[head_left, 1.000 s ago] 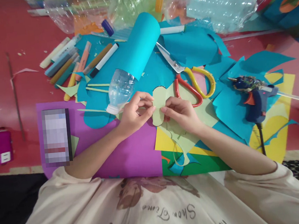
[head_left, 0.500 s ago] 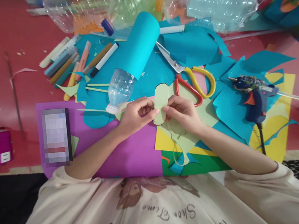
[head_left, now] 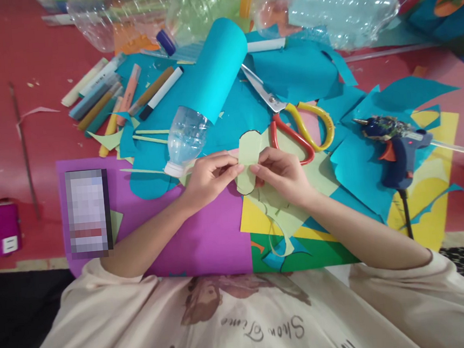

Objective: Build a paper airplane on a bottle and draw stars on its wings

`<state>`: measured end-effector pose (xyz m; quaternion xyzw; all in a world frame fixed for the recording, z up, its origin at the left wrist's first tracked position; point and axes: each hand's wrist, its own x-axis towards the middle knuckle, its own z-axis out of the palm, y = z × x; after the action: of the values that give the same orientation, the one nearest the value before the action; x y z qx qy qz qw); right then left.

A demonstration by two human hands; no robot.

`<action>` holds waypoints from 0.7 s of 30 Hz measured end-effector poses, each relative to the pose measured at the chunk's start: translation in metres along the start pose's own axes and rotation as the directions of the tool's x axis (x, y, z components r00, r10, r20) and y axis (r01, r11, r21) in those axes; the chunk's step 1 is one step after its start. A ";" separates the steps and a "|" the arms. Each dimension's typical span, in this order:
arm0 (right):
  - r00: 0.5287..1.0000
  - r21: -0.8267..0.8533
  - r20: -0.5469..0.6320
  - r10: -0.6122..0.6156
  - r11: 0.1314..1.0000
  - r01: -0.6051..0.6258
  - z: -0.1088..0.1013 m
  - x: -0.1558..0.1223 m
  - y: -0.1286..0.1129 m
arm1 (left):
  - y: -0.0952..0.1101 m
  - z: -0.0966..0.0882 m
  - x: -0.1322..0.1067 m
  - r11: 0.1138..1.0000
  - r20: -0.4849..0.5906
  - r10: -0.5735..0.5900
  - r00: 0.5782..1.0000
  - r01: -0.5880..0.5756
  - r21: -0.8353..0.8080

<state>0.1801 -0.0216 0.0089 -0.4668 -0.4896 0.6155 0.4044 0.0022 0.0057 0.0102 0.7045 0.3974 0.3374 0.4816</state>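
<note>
A pale green paper cutout (head_left: pixel 248 152) with a dark drawn outline is held between both hands above the coloured sheets. My left hand (head_left: pixel 208 179) pinches its left edge with thumb and fingers closed. My right hand (head_left: pixel 283 174) pinches its right side, fingers curled. Just beyond the hands lies a clear plastic bottle wrapped in teal paper (head_left: pixel 208 84), its neck pointing at my left hand. Red and yellow scissors (head_left: pixel 296 122) lie right of the cutout.
A blue glue gun (head_left: pixel 396 151) rests at the right on teal and yellow paper. Several markers (head_left: pixel 119 97) lie at the back left. A phone (head_left: pixel 88 212) sits on the purple sheet (head_left: pixel 205 236). Empty clear bottles (head_left: pixel 322 3) crowd the far edge.
Both hands shifted slightly and re-pinched the green cutout, which tipped a little and moved nearer the scissors' handles. Nothing else moved.
</note>
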 end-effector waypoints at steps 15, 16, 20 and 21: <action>0.998 -0.141 -0.002 -0.064 0.988 0.063 0.001 -0.002 0.005 | -0.003 0.001 -0.002 0.991 -0.001 0.082 0.997 -0.081 0.107; 0.999 -0.137 -0.003 -0.049 0.989 0.048 0.001 -0.002 0.005 | -0.002 0.001 -0.002 0.991 0.001 0.081 0.997 -0.081 0.107; 1.000 -0.085 0.002 -0.009 0.996 0.009 0.000 -0.002 0.003 | -0.003 0.002 -0.002 0.997 0.011 0.058 0.998 -0.059 0.052; 1.000 -0.063 0.003 -0.006 0.998 0.007 0.000 -0.001 0.002 | -0.003 0.002 -0.002 0.998 0.008 0.050 0.999 -0.050 0.041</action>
<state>0.1800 -0.0233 0.0068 -0.4768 -0.5110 0.5992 0.3906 0.0024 0.0040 0.0068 0.7252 0.3848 0.3385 0.4599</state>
